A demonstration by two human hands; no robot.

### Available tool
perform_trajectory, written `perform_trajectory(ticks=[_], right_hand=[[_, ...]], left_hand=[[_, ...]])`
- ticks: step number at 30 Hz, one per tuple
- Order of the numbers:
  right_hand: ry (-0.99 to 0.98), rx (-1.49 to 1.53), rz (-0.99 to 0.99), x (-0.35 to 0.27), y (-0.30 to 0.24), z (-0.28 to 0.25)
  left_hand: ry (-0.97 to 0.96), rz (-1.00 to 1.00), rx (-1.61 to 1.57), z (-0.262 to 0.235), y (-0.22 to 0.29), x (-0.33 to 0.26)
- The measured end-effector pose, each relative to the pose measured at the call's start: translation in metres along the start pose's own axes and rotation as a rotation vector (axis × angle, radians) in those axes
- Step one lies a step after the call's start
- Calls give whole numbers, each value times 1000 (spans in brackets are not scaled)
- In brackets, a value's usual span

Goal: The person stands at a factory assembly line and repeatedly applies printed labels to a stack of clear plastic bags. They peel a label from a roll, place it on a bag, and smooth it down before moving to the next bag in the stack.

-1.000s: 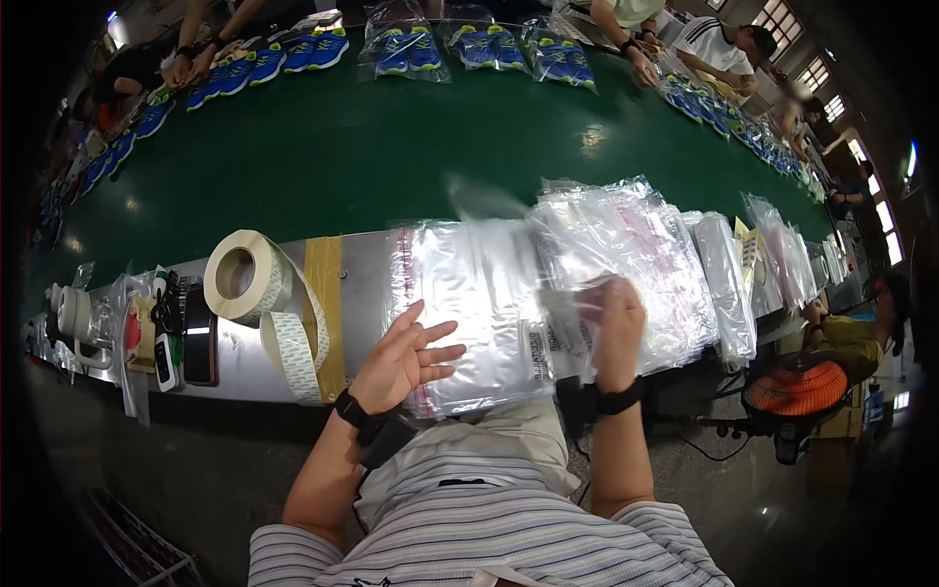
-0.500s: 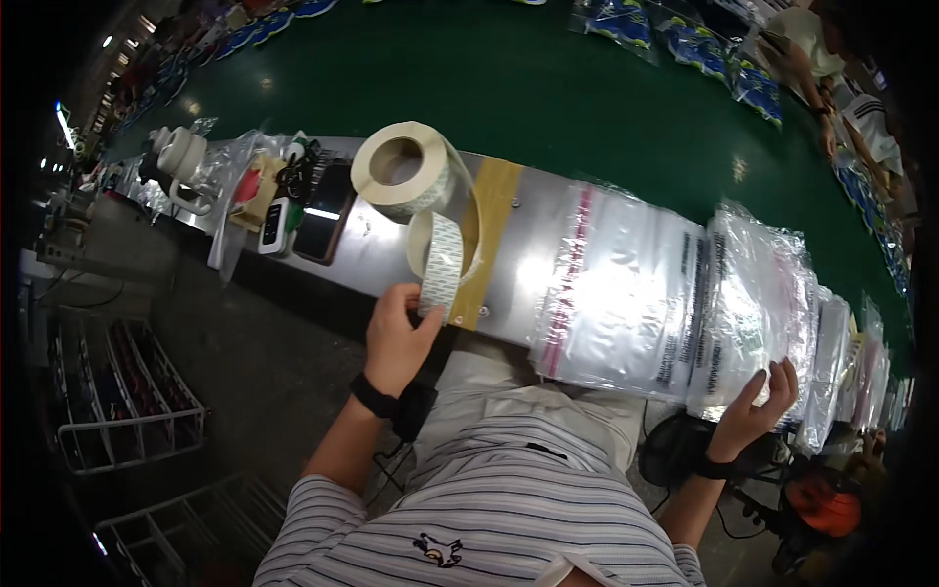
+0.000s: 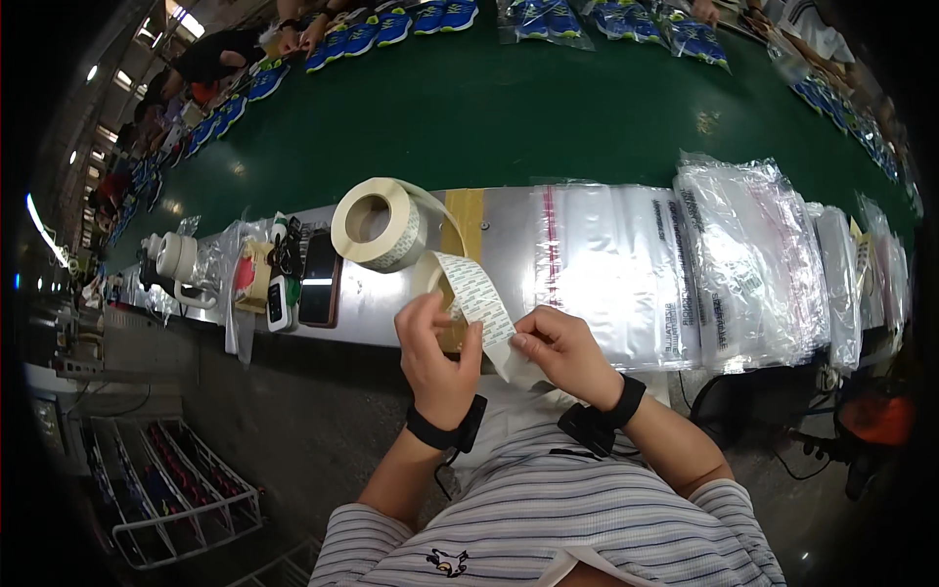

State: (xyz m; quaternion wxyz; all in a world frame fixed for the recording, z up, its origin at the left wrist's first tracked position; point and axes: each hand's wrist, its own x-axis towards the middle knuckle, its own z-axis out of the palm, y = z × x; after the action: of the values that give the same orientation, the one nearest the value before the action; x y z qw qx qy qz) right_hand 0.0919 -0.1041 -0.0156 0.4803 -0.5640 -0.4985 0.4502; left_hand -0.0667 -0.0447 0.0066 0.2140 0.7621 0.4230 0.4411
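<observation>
A large roll of white printed labels (image 3: 368, 217) stands on the metal ledge. Its loose label strip (image 3: 479, 296) curls forward toward me. My right hand (image 3: 562, 354) pinches the strip's right edge near its lower end, between thumb and bent fingers. On the strip's left side is my left hand (image 3: 440, 357), fingers curved and apart from the thumb, the thumb tip against the strip. Whether the left fingers touch the strip's back is hidden. Right of the hands lies a stack of clear plastic bags (image 3: 621, 274) with a pink printed band.
More clear bags (image 3: 753, 264) lie farther right. A phone (image 3: 321, 279), a small white device (image 3: 282, 303) and a white tape dispenser (image 3: 179, 262) are on the left. Beyond the ledge runs a green surface (image 3: 469, 117) with blue shoes (image 3: 362, 36); other people work around it. A wire rack (image 3: 181, 489) stands lower left.
My right hand has left the bags on the right and come over to the label strip. My left hand has loosened its pinch on the strip. The whole view has shifted.
</observation>
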Motion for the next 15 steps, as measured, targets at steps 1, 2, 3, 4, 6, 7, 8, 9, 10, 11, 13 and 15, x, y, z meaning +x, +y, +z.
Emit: perform_trajectory(ticks=[1, 2, 3, 4, 6, 7, 8, 9, 10, 11, 13, 15], right_hand=[[40, -51, -67, -1, -1, -1], [80, -103, -133, -2, -1, -1], [118, -104, -166, 0, 0, 0], [144, -103, -204, 5, 2, 3], [180, -149, -279, 11, 6, 4], [199, -195, -317, 14, 7, 4], [217, -241, -355, 17, 7, 3], [251, -262, -323, 18, 6, 4], [286, -286, -287, 18, 3, 4], [322, -309, -251, 18, 2, 2], [385, -457, -153, 24, 17, -3], [482, -605, -110, 23, 28, -14]], left_hand=[[-43, 228, 221, -5, 6, 0], [-202, 201, 127, -4, 6, -1], [-360, 173, 34, -2, 5, -1], [-360, -42, -192, 3, 4, -3], [-342, -478, -639, 15, 0, -8], [-342, -466, -625, 17, -3, -4], [-341, -454, -611, 17, -6, 2], [-341, -441, -596, 17, -11, 7], [-308, -415, -601, 20, -18, 12], [-226, -479, -628, 20, -20, 16], [8, -390, -690, 19, -14, 28], [-218, -227, -707, 16, -1, 30]])
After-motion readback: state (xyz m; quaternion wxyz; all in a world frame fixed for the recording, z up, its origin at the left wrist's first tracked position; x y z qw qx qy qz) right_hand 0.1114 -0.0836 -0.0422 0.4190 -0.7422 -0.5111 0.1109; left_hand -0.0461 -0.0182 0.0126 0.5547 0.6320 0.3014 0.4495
